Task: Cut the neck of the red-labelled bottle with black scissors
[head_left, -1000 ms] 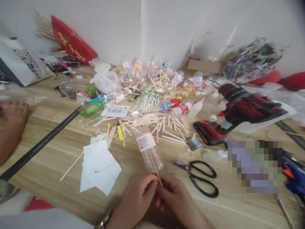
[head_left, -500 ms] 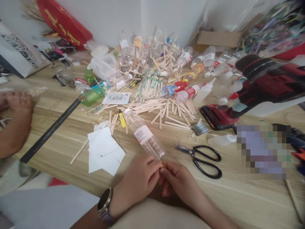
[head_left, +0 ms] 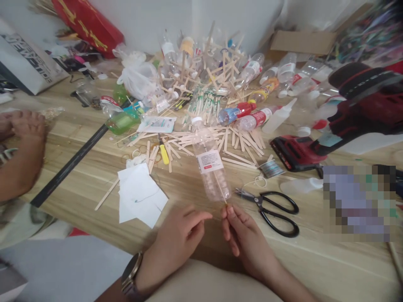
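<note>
A clear plastic bottle (head_left: pixel 210 161) with a white label and white cap stands out in front of my right hand (head_left: pixel 231 214), its base toward me. A thin stick (head_left: pixel 222 188) runs into or along the bottle's base. My right thumb and fingers pinch the near end of this stick. My left hand (head_left: pixel 189 228), with a watch on its wrist, hovers just to the left, apart from the bottle. Its index finger points toward the right hand, the other fingers are curled, and no object shows in it.
Black-handled scissors (head_left: pixel 260 201) lie right of the bottle, near a red cordless tool (head_left: pixel 299 153). White paper (head_left: pixel 138 193) and a yellow screwdriver (head_left: pixel 164 154) are to the left. Bottles and wooden sticks (head_left: pixel 201 105) pile up behind. Another person's hands (head_left: pixel 27 126) rest at far left.
My left hand has let go and drawn away to the left. My right hand has moved slightly up and right with the stick, and the bottle has swung right and more upright in view.
</note>
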